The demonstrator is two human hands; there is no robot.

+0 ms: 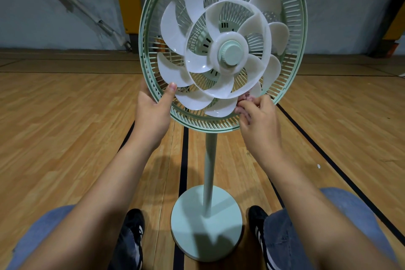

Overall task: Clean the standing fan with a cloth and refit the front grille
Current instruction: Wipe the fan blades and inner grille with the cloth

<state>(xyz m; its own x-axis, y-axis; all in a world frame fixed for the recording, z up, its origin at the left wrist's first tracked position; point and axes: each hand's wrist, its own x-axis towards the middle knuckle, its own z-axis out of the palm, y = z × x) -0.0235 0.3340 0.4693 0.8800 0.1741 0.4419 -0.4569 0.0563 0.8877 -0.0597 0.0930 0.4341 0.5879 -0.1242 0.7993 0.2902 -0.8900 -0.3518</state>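
- Head view, the only one: standing fan (222, 50) upright on a wooden floor (65, 127), front grille off and nowhere in frame, so the blades are open to reach.
- Left hand (153, 114) grips the rear guard rim (143, 59) at its lower left edge, thumb (169, 92) hooked over the front lip, fingers hidden behind. Likely reason: steadying the fan head so it does not swing or tip under wiping pressure.
- Right hand (258, 120) is curled tight round a small pinkish cloth (245, 99), bunched at the fingertips and mostly hidden by them.
- Cloth touches the edge of the lowest white blades (221, 108), just left of the right hand's fingertips, inside the guard's bottom arc. Judged step: wiping blades one by one; refitting not yet begun.
- Hub cap (232, 52) sits well above both hands, between them.
- Pole (210, 160) drops between the forearms to the round base (206, 221), which sits between the person's two dark shoes (133, 230), probably bracing it.
- Containers: none. The guard acts as a shallow basket, holding only the blade wheel and hub.
- Dust on the blades: cannot tell.
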